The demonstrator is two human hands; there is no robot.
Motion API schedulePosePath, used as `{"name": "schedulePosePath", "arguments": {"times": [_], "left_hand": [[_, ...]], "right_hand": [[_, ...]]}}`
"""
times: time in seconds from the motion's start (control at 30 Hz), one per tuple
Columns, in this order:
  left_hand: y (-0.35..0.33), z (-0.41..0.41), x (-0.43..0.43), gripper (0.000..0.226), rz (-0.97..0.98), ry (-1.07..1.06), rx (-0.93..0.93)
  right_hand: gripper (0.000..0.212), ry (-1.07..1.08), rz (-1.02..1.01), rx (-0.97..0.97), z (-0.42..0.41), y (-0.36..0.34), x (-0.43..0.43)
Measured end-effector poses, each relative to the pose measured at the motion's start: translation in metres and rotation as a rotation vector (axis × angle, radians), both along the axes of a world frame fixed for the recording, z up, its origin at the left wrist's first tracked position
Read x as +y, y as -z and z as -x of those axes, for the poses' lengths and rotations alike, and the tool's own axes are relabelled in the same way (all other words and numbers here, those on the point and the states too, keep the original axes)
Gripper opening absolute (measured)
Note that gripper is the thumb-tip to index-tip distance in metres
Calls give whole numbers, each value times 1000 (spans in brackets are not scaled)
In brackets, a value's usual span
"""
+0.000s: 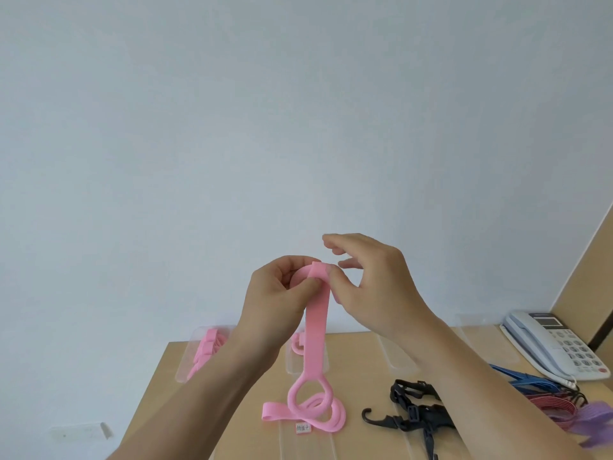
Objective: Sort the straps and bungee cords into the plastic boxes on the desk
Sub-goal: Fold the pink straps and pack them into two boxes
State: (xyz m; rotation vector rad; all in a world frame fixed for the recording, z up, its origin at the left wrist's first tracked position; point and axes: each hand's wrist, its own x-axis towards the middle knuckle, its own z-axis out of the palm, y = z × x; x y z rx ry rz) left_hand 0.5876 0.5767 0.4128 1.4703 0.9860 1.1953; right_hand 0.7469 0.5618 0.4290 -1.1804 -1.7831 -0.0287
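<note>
Head view: left hand (pixel 285 293) is up in front of the wall, fingers curled round the rolled top end of a pink strap (pixel 316 330), thumb pressing the roll. Right hand (pixel 374 287) sits just beside it. Its thumb and forefinger seem to nip the same strap end at the roll, and the other fingers are loose and spread.

The strap hangs straight down from the hands. Its ring-shaped lower part and tail lie coiled on the desk (pixel 232 410), over a small label.

Handling, our call: flat, soft, rubbery band, light and limp with no stiffness. It flops and will spring out of a roll if let go. Best hold is on the roll itself, pinched across the flat faces, not on the dangling tail.

The left plastic box (pixel 190 356) already has pink straps in it. The middle box (pixel 323 363) shows a pink piece too. A clear box (pixel 398 350) to the right looks bare, though we can't be sure.

On the desk to the right are black straps (pixel 414 413) with hooks and buckles, then blue bungee cords (pixel 524 380) and red cords (pixel 557 406). These are stiffer at the hooks, so they are likely to snag. A phone (pixel 557 346) sits at far right.
</note>
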Motion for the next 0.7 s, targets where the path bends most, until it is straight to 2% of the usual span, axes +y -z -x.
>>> {"name": "schedulePosePath", "arguments": {"times": [0.13, 0.27, 0.37, 0.57, 0.7], "left_hand": [[0, 1, -2, 28, -30, -21, 16], [6, 3, -2, 43, 33, -49, -28], [9, 2, -2, 46, 70, -56, -61], [11, 3, 2, 59, 171, -86, -125], [12, 4, 3, 47, 215, -49, -93]], "right_hand": [[17, -88, 186, 25, 0, -9, -5], [17, -98, 204, 25, -1, -10, -5], [14, -102, 227, 49, -1, -10, -6], [16, -73, 144, 47, -1, -11, -6], [14, -22, 30, -17, -1, -9, -5]]}}
